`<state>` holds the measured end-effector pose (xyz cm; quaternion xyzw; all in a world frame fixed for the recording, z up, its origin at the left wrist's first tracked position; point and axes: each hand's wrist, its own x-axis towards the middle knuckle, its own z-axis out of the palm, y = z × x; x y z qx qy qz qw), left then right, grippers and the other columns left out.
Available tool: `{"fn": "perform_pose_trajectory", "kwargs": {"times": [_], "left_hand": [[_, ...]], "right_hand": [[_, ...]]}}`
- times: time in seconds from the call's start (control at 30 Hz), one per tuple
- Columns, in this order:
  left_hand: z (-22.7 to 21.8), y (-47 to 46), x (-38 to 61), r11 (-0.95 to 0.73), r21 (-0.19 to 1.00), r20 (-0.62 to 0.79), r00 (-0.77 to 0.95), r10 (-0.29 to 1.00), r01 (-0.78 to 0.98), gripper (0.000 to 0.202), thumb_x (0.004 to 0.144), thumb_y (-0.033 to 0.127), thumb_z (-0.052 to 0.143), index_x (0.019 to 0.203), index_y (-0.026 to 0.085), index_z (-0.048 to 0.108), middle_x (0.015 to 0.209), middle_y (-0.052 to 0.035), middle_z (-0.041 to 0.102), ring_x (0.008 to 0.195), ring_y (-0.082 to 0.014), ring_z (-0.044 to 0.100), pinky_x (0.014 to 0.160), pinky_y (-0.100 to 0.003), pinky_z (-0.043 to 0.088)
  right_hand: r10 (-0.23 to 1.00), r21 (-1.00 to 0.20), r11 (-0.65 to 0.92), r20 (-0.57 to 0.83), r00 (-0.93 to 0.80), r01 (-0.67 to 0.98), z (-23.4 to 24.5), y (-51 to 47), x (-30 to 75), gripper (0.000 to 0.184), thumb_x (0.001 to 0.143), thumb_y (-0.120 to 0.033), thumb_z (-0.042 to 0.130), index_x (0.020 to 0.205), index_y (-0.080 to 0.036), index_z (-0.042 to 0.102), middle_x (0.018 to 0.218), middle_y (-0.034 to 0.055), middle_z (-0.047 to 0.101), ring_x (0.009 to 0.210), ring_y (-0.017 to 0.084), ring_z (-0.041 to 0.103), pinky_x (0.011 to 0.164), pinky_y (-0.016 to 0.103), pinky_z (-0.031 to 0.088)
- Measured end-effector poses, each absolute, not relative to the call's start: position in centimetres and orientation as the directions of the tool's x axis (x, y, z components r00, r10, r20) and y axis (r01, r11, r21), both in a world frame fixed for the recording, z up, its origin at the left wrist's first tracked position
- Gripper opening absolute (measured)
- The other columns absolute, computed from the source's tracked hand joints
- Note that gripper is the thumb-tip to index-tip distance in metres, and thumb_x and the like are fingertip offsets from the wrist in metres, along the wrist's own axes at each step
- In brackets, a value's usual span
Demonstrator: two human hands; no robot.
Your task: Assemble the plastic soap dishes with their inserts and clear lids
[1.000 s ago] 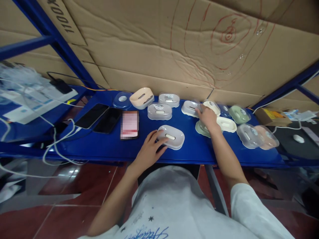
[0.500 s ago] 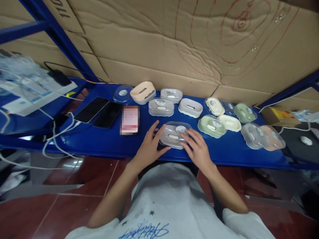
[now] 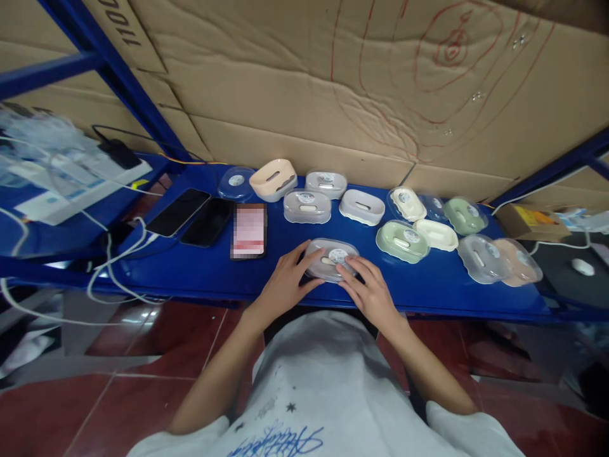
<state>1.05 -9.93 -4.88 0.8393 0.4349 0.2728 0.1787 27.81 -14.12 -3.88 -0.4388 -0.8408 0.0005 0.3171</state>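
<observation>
A white soap dish with a clear lid (image 3: 332,257) sits near the front edge of the blue shelf (image 3: 200,276). My left hand (image 3: 283,287) rests against its left side, fingers curled along the rim. My right hand (image 3: 370,293) lies on its right side, fingers pressing on the clear lid. Both hands hold the same dish between them.
Several more soap dishes lie along the shelf: a peach one (image 3: 273,179), lidded white ones (image 3: 307,206), a green one (image 3: 402,240), clear ones at right (image 3: 479,258). Two dark phones (image 3: 177,211) and a third phone (image 3: 248,230) lie left, with white cables (image 3: 114,260). Cardboard backs the shelf.
My right hand came back from the dishes at the right with a clear lid and set it on the white dish. Both hands now press on that dish.
</observation>
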Motion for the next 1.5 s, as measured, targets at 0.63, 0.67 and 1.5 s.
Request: {"fn": "perform_pose_trajectory", "kwargs": {"times": [0.63,0.67,1.5], "left_hand": [[-4.1,-10.1,1.3,-0.589,0.482,0.268,0.531,0.804,0.648,0.057,0.111,0.036,0.061,0.166,0.028,0.045,0.163,-0.0137,0.055,0.149,-0.0327,0.055,0.124,-0.056,0.046],[-4.1,-10.1,1.3,-0.593,0.474,0.272,0.532,0.802,0.651,0.056,0.111,0.036,0.061,0.165,0.027,0.047,0.162,-0.0137,0.056,0.148,-0.0325,0.056,0.124,-0.056,0.047],[-2.0,-8.7,2.9,-0.672,0.337,0.267,0.617,0.74,0.66,0.042,0.113,0.033,0.055,0.153,0.022,0.06,0.159,-0.0155,0.059,0.142,-0.033,0.059,0.117,-0.054,0.05]], "right_hand": [[0.763,-0.321,-0.218,0.533,0.366,0.922,3.5,-0.2,49.6,0.069,0.09,-0.034,0.086,0.154,-0.017,0.066,0.159,0.0293,0.055,0.15,0.036,0.055,0.125,0.046,0.041],[0.728,-0.336,-0.251,0.552,0.406,0.908,3.3,0.0,50.7,0.069,0.089,-0.032,0.087,0.152,-0.016,0.067,0.158,0.0295,0.057,0.149,0.037,0.057,0.124,0.047,0.042],[0.879,-0.28,0.371,0.414,-0.237,0.885,2.2,8.4,43.1,0.069,0.092,-0.044,0.078,0.154,-0.021,0.056,0.172,0.0203,0.039,0.161,0.039,0.038,0.133,0.061,0.033]]}}
